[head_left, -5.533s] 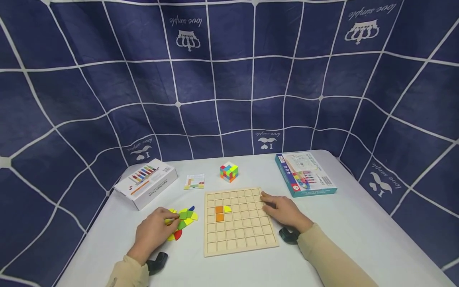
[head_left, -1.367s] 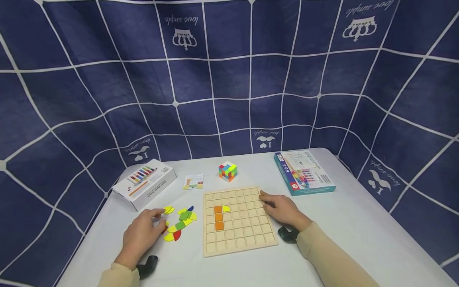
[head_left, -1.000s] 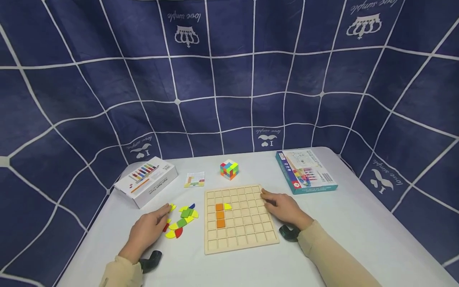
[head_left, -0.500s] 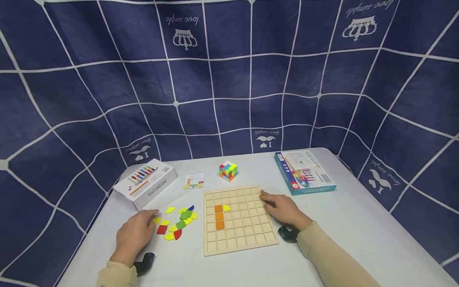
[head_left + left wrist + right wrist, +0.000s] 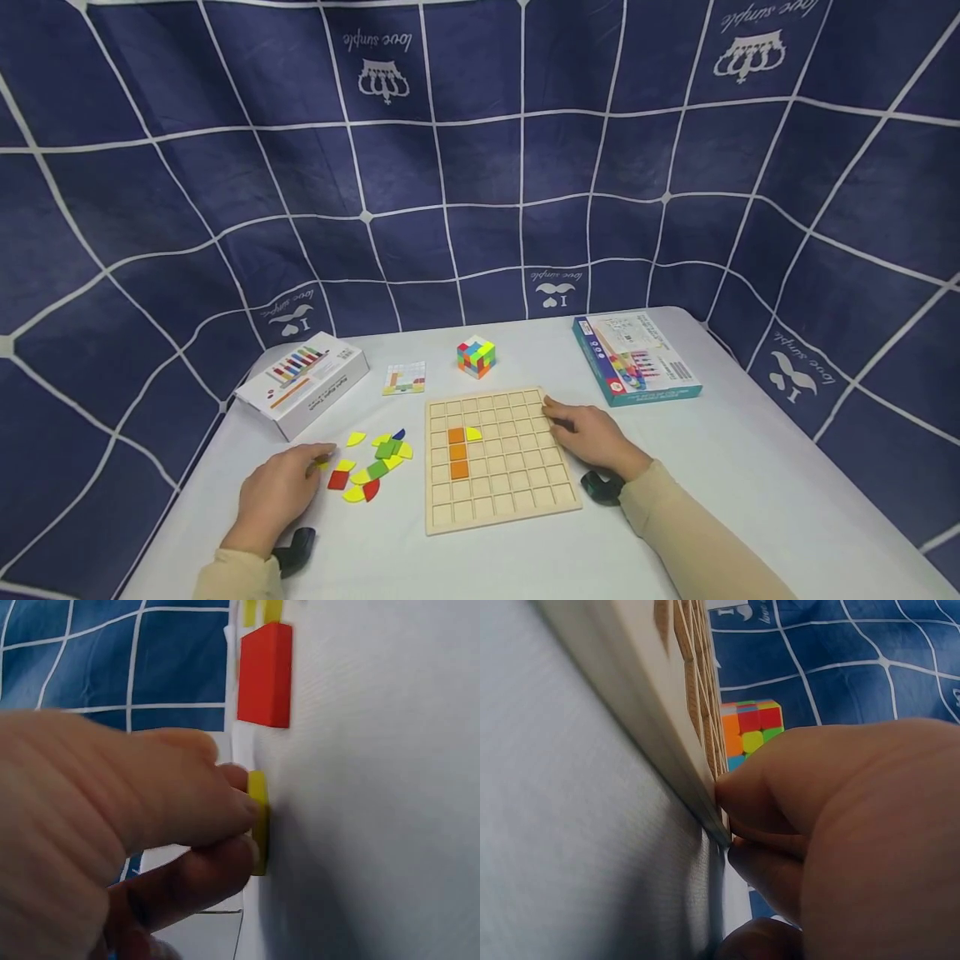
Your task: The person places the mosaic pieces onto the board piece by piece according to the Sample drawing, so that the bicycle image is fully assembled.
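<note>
My left hand (image 5: pixel 279 493) is at the left of a loose group of flat tiles. Its thumb and fingertips pinch a yellow quarter-circle tile (image 5: pixel 259 825) lying on the white table, mostly hidden from the head view. Close by lie a red square tile (image 5: pixel 338 480) and another yellow quarter-circle tile (image 5: pixel 356 438). My right hand (image 5: pixel 592 435) touches the right edge of the square wooden grid board (image 5: pixel 517 483), fingertips along its rim. Three orange square tiles (image 5: pixel 458 452) stand in one column of the board, with a yellow quarter-circle tile (image 5: pixel 473 433) beside the top one.
Green square tiles (image 5: pixel 387 450), a blue tile (image 5: pixel 399 434) and a red quarter-circle tile (image 5: pixel 371 489) lie left of the board. Behind are a pattern card (image 5: pixel 404 378), a puzzle cube (image 5: pixel 476 357), a white box (image 5: pixel 303 383) and a teal-sided box (image 5: pixel 637 358).
A third orange tile has joined the column on the board. My left hand has spread tiles apart, moved left and come down on a yellow tile. The right hand stays at the board's edge.
</note>
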### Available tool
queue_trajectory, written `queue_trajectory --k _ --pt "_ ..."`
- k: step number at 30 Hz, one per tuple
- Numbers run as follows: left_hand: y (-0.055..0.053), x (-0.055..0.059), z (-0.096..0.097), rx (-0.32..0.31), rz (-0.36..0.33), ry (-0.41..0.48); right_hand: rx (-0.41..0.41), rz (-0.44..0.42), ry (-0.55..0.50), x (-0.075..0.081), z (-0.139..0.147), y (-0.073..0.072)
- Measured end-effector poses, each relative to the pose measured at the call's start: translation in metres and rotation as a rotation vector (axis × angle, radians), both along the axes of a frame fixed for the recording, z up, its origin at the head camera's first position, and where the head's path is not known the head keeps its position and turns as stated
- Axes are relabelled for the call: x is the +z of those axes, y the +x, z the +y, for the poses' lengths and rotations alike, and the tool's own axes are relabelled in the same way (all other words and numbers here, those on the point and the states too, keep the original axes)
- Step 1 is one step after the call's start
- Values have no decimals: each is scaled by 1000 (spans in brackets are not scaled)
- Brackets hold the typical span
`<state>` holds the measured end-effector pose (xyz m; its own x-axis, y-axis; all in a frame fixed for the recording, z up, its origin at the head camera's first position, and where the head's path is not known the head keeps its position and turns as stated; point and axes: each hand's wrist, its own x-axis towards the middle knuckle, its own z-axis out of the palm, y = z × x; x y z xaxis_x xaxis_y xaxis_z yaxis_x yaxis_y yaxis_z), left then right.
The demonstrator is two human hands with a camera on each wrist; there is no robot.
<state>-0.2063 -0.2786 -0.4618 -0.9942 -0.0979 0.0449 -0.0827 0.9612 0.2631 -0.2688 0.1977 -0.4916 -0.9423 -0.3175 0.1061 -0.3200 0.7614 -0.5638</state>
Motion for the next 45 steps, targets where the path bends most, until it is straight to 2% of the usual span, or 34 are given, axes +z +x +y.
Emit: queue_trajectory --k 3,5,8,17,23,31,38,45 --pt "2 2 -2 73 32 -21 1 -1 4 -1 0 0" --pt "2 3 -3 130 24 -16 -3 -2 6 -1 0 0" --pt "1 2 -4 169 -14 -4 -11 -5 4 -1 1 0" --pt "-3 -3 -2 105 -48 8 -8 -14 -1 0 0 2" --pt "-3 -2 -4 87 -27 12 -8 -8 -7 1 1 1" --pt "-2 -4 -2 54 -17 59 0 6 -12 0 1 0" --pt "-3 -7 -5 100 -4 62 -4 -5 -11 1 0 1" --pt "-3 -9 -5 107 6 51 -4 2 -13 0 0 1"
